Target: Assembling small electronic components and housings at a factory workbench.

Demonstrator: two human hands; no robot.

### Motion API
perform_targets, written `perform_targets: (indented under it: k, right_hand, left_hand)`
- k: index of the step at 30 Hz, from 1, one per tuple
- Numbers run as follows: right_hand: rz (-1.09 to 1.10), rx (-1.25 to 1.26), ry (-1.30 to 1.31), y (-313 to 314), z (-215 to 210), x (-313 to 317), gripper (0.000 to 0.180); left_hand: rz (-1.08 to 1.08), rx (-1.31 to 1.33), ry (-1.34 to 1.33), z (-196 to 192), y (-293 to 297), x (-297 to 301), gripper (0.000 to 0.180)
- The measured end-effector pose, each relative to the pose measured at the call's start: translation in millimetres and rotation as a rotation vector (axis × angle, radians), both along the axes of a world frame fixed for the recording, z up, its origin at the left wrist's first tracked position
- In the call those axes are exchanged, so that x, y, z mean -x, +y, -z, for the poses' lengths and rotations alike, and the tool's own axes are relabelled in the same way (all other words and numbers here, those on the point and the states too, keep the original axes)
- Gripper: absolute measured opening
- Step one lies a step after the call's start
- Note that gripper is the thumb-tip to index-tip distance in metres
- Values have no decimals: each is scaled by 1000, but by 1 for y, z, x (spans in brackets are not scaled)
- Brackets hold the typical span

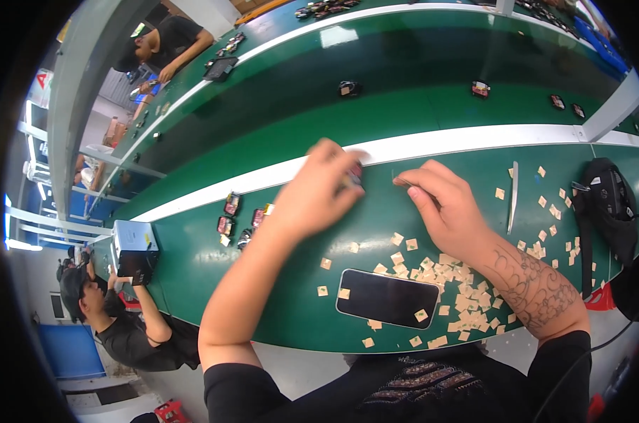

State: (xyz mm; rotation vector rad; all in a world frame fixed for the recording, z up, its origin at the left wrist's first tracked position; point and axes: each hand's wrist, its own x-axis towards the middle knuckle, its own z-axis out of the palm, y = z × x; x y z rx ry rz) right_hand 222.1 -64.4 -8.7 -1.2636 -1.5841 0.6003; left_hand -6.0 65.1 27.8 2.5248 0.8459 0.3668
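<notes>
My left hand (316, 187) is over the bench near the white rail, slightly smeared by motion. Its fingers are closed round a small dark pack (355, 173) with a red patch, mostly hidden by the fingers. To its right, my right hand (443, 208) is pinched, thumb against forefinger. Whatever is at those fingertips is too small to make out. Below that hand, many small beige square pieces (467, 302) lie scattered, some with green marks. A black-screened phone (386, 299) lies among them, with a few squares on it. Several similar packs (232, 204) sit left of my left hand.
Beyond the white rail (432, 143) runs a green belt (411, 106) carrying spaced dark packs (481, 89). A thin metal strip (514, 197) and a black bag (607, 201) lie at right. A white box (136, 236) stands at left. Other people work at left and far left.
</notes>
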Motion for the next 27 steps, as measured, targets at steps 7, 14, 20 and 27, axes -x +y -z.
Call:
perform_targets:
  k: [7, 14, 20, 27]
  right_hand:
    - [-66, 14, -16, -2, -16, -5, 7]
    - [-51, 184, -233, 7, -18, -8, 6]
    - [-238, 24, -285, -2, -24, -1, 13]
    - [-151, 93, -684, -11, -30, 11, 22]
  left_hand:
    - [94, 78, -7, 1, -55, -6, 74]
    - [91, 60, -101, 15, -44, 11, 67]
    - [30, 44, -150, 23, -54, 6, 51]
    - [6, 40, -164, 25, -61, 7, 48]
